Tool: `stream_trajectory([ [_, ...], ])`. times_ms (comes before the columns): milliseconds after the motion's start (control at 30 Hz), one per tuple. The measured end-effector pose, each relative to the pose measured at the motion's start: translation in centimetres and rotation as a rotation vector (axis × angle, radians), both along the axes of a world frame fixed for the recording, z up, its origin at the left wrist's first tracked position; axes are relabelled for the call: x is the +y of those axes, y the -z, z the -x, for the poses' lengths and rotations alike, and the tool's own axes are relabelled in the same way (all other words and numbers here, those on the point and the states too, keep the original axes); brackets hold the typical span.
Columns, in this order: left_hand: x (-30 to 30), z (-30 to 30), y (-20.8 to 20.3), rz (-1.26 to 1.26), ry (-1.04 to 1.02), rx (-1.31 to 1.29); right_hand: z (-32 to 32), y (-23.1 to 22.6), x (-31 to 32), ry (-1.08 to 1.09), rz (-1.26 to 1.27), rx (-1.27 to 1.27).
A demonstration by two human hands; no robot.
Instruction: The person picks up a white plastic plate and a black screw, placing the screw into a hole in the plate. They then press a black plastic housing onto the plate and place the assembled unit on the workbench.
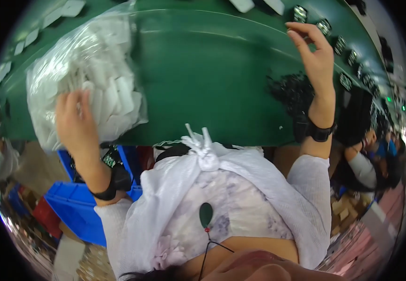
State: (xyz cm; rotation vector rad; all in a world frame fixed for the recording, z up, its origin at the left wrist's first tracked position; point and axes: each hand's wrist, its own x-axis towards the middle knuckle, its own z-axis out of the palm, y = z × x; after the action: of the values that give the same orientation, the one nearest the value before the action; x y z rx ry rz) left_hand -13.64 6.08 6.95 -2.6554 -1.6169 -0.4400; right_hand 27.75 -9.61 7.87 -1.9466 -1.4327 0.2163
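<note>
My left hand [75, 119] reaches down into a clear plastic bag [39, 93] filled with white flat plastic pieces [118, 96]. Its fingers curl among the pieces, and blur hides whether they grip one. Out at the far right, my right hand [316, 54] is raised over the green table with thumb and forefinger pinched. Whatever may be between those fingertips is too small to make out. Close to them is a row of small dark parts with green-and-silver detail [323, 26]. A loose heap of small black pieces [292, 91] lies below, beside my right wrist.
The green table [203, 79] stretches ahead. White plastic covers [242, 4] lie along its far edge, with others [53, 18] at the far left. Blue bins [76, 210] stand below on my left. Another person's arm [363, 161] shows at the right.
</note>
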Motion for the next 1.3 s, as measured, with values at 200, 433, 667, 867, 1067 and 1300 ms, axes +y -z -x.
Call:
stream_trajectory([
  [200, -2.7, -4.4, -0.3, 0.249, 0.19, -0.679, 1.7, 1.3, -5.4, 0.073, 0.192, -0.118],
  [433, -6.6, -13.9, 2.4, 1.055, 0.368, -0.924, 2.9, 4.1, -5.4, -0.178, 0.206, -0.209],
  [667, -7.5, -16.5, 4.8, 1.177, 0.493, -0.83, 3.0, 4.9, -5.5, -0.269, 0.272, -0.237],
  [867, -7.1, -16.5, 5.5, 1.289, 0.423, -0.86, 3.3, 5.1, -6.4, -0.273, 0.212, -0.258],
  [1067, -6.9, -16.7, 6.2, 1.277, 0.486, -0.9, 3.6, 5.0, -6.6, -0.217, 0.158, -0.311],
  [1300, -6.6, -16.3, 6.4, 1.109, 0.525, -0.899, 5.9, 4.3, -4.5, -0.065, -0.015, -0.225],
])
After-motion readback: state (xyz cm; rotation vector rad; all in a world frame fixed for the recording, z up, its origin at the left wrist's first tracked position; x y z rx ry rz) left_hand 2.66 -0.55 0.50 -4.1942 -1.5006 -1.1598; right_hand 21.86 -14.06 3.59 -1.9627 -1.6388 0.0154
